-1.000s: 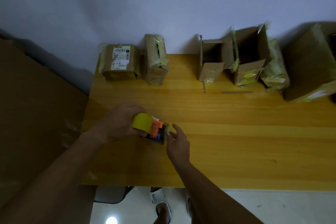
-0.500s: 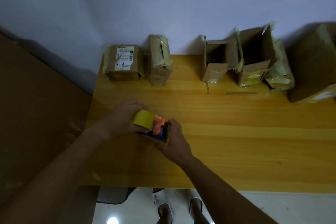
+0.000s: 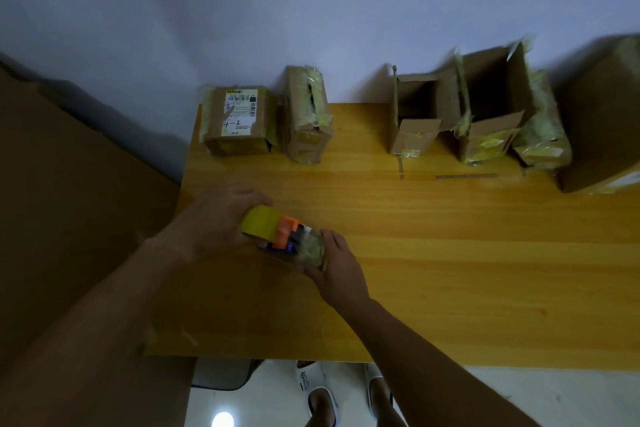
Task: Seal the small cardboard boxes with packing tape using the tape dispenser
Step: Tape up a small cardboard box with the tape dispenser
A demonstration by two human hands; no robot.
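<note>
An orange and blue tape dispenser (image 3: 285,236) with a yellow tape roll (image 3: 261,225) lies near the front left of the wooden table (image 3: 450,253). My left hand (image 3: 214,222) grips the roll end of it. My right hand (image 3: 337,269) holds its front end, where a crumpled bit of clear tape (image 3: 311,248) sits against my fingers. Along the back edge stand a taped box with a white label (image 3: 240,120), a taped box on its side (image 3: 307,114), and two open boxes (image 3: 417,114) (image 3: 491,111).
A small taped parcel (image 3: 542,135) and a large cardboard box (image 3: 602,125) stand at the back right. A big cardboard sheet (image 3: 69,218) leans left of the table. Tape strips (image 3: 465,176) stick to the tabletop. My sandalled feet (image 3: 318,392) show below the front edge.
My right hand has closed in from beside the dispenser onto its front end. My left hand has stayed on the roll. The camera has tilted slightly.
</note>
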